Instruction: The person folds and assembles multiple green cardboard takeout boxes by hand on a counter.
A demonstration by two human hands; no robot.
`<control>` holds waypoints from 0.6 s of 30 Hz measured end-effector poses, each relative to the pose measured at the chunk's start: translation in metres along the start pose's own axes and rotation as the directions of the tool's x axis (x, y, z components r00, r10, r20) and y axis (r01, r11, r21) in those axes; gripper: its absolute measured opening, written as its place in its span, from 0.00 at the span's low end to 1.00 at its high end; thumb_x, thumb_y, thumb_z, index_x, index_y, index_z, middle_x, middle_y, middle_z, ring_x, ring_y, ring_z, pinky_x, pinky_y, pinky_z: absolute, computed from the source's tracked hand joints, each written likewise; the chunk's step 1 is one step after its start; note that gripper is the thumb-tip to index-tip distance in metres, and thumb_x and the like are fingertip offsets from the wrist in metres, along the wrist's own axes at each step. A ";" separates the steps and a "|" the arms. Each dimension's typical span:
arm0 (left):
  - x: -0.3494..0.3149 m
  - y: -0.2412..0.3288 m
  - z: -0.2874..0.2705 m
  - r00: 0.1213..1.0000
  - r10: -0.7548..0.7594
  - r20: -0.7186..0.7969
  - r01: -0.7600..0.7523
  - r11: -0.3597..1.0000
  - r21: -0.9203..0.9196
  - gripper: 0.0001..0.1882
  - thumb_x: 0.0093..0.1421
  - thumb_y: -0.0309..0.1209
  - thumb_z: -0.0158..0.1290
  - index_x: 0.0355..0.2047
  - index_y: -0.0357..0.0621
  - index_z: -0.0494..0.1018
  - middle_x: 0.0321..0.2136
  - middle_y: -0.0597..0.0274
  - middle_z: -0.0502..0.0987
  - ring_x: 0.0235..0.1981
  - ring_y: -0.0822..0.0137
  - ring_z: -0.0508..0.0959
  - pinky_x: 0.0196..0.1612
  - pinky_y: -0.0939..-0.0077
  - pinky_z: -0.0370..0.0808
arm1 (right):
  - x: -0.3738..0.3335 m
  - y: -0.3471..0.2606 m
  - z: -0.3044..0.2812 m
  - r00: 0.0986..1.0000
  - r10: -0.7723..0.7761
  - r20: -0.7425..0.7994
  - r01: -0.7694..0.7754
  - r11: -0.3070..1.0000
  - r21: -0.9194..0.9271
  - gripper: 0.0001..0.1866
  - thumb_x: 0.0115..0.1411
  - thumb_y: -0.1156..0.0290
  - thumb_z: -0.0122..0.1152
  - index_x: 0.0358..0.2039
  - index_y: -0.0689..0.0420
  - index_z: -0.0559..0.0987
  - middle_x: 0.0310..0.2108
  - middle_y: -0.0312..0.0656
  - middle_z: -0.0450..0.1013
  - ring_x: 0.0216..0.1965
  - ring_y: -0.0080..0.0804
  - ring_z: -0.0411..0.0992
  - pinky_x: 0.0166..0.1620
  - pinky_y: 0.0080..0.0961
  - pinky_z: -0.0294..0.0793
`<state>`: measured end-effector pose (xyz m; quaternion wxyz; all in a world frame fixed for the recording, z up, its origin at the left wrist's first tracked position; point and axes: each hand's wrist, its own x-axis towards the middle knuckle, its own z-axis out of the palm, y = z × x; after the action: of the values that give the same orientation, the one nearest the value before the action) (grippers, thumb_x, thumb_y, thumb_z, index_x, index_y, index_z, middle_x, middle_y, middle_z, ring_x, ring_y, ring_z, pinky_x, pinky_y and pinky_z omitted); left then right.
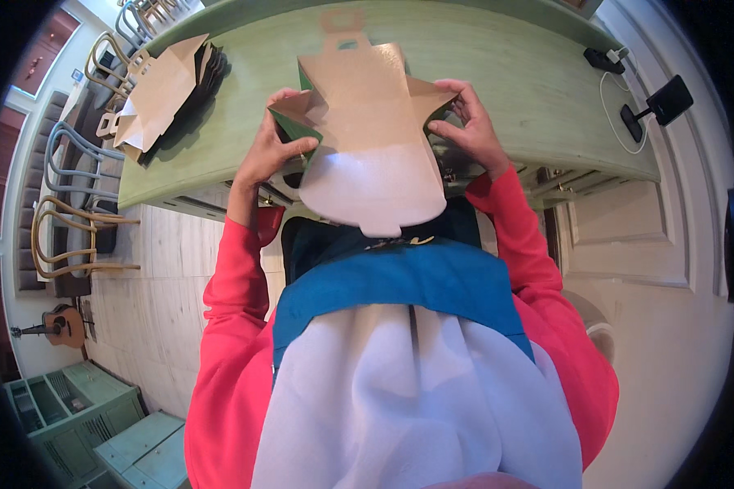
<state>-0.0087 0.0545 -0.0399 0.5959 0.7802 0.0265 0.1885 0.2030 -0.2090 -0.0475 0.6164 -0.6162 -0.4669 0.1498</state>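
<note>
A partly folded cardboard carry box (363,122), brown inside and green outside, lies across the near edge of the green table (538,90). Its rounded, tabbed end juts past that edge toward me, while a handle cut-out shows at the far end. My left hand (263,156) grips the bent-up left side flap between thumb and fingers. On the opposite side, my right hand (475,132) pinches the right flap, which is also folded upward. The undersides of both flaps are mostly out of sight.
Several more flat cardboard boxes (159,94) are piled at the table's left end. At the right stand a phone on a holder (669,100) and a black socket block (603,61) with a white cable. Chairs (77,236) and a guitar (64,326) are off to the left.
</note>
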 end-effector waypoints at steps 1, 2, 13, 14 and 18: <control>-0.001 0.002 0.002 0.997 -0.045 -0.066 0.045 0.999 -0.004 0.42 0.46 0.28 0.65 0.58 0.47 0.53 0.54 0.56 0.63 0.54 0.64 0.65 0.57 0.71 0.62 | -0.002 0.001 0.004 1.000 0.005 0.001 -0.005 1.000 0.001 0.31 0.47 0.75 0.67 0.52 0.56 0.66 0.51 0.36 0.64 0.54 0.27 0.62 0.57 0.28 0.60; -0.003 0.000 0.004 0.997 -0.050 -0.065 0.050 0.999 -0.006 0.42 0.46 0.28 0.65 0.58 0.47 0.53 0.54 0.56 0.63 0.54 0.64 0.65 0.57 0.71 0.62 | -0.004 0.003 0.009 0.999 -0.003 -0.055 0.004 1.000 0.015 0.30 0.47 0.75 0.66 0.52 0.56 0.66 0.50 0.37 0.65 0.52 0.27 0.63 0.56 0.27 0.61; -0.028 -0.002 0.035 0.963 0.020 -0.267 -0.027 0.999 -0.019 0.30 0.56 0.21 0.53 0.57 0.44 0.51 0.46 0.54 0.68 0.45 0.66 0.70 0.49 0.73 0.69 | -0.042 -0.012 0.028 0.967 -0.191 -0.169 0.140 0.951 -0.277 0.10 0.52 0.78 0.60 0.36 0.56 0.78 0.43 0.45 0.69 0.51 0.37 0.65 0.51 0.29 0.65; -0.030 -0.004 0.037 0.946 0.057 -0.319 -0.054 0.998 0.019 0.30 0.56 0.21 0.52 0.56 0.44 0.52 0.46 0.54 0.68 0.45 0.66 0.70 0.49 0.73 0.69 | -0.045 -0.014 0.025 0.972 -0.213 -0.100 0.164 0.918 -0.362 0.15 0.50 0.79 0.61 0.41 0.55 0.77 0.44 0.45 0.69 0.55 0.39 0.63 0.52 0.30 0.64; -0.031 -0.009 0.044 0.891 0.121 -0.438 -0.081 0.991 0.108 0.26 0.58 0.21 0.49 0.55 0.42 0.53 0.42 0.55 0.71 0.44 0.68 0.70 0.47 0.75 0.69 | -0.056 -0.032 0.029 0.988 -0.098 0.119 0.137 0.911 -0.390 0.35 0.42 0.77 0.64 0.54 0.48 0.69 0.59 0.50 0.57 0.61 0.47 0.56 0.58 0.36 0.60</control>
<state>-0.0215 0.0080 -0.0665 0.5293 0.7421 0.1291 0.3905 0.1399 -0.2396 -0.0465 0.4633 -0.6910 -0.5532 0.0445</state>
